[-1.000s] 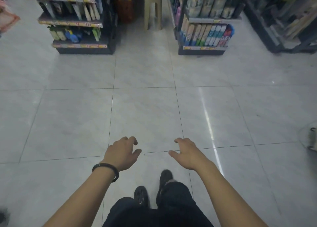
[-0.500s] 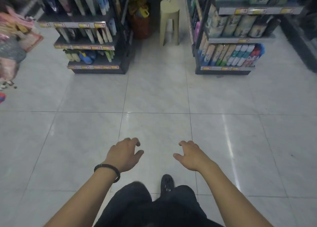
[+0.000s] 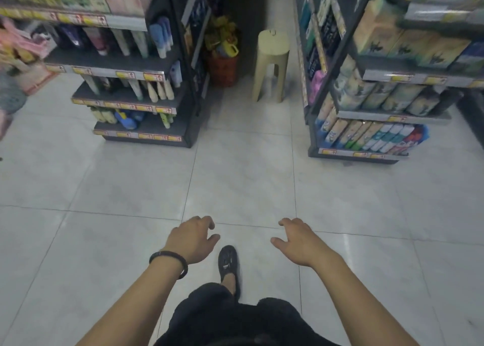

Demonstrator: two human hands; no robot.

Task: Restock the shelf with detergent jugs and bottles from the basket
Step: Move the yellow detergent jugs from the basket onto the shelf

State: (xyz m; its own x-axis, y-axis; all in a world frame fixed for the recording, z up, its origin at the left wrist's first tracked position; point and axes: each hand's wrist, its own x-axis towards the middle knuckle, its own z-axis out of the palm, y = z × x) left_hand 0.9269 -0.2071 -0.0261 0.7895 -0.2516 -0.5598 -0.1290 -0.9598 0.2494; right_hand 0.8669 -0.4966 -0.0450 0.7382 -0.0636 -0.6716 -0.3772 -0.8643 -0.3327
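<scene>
L hand (image 3: 192,241) & R hand (image 3: 298,242) both empty, fingers loosely curled, touching nothing, well short of stool (image 3: 271,65). Orange basket (image 3: 222,69) w/ yellow jug (image 3: 231,49) just left of stool, beside shelf unit (image 3: 115,61).

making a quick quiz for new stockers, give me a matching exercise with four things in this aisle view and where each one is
Things:
1. pale yellow plastic stool
2. orange-red mesh basket
3. black cord wristband
4. black slip-on shoe

Places:
A. round the left wrist
B. on the floor tile, seen between the left hand and the right hand
C. standing in the aisle, nearer the right dark shelf unit
D. on the floor beside the left dark shelf unit

Pairs: 1-C, 2-D, 3-A, 4-B
</scene>
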